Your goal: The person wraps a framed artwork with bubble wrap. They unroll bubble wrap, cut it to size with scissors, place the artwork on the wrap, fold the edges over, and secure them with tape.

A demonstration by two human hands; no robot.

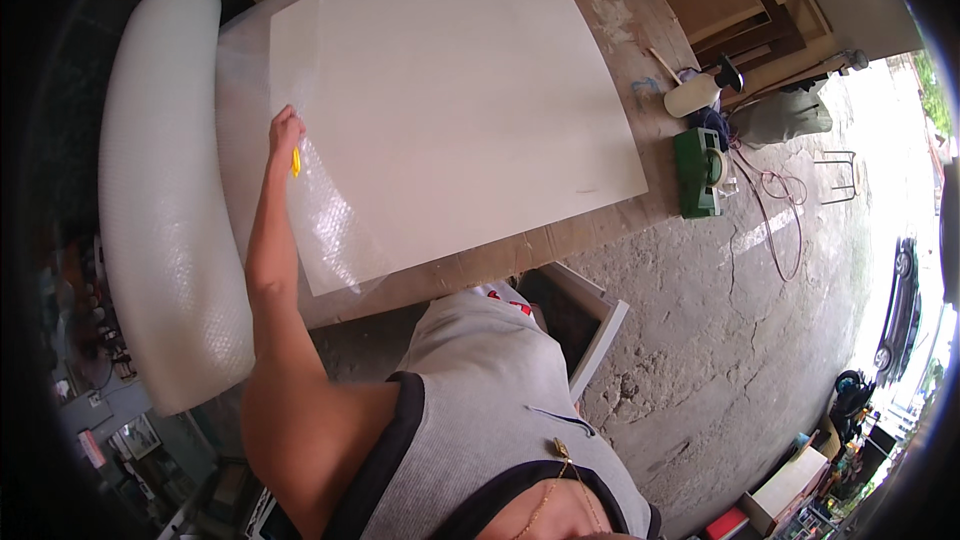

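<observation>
Near the left edge of the white sheet [460, 110], head view | your left hand [287, 128] curls closed around a yellow tool [296, 163], beside clear bubble wrap [328, 215] | sheet lies on the table [480, 257] | your right hand: out of frame, grip unreadable

Readable text: none can be found | White sheet [450, 110]: a faint mark [586, 191] is seen near the lower right corner, too small to be read | Table [668, 168]: a blue marking [646, 86] is seen, letters cannot be distinguished | White clothing [506, 292]: red print [523, 309] is shown, not legible
</observation>
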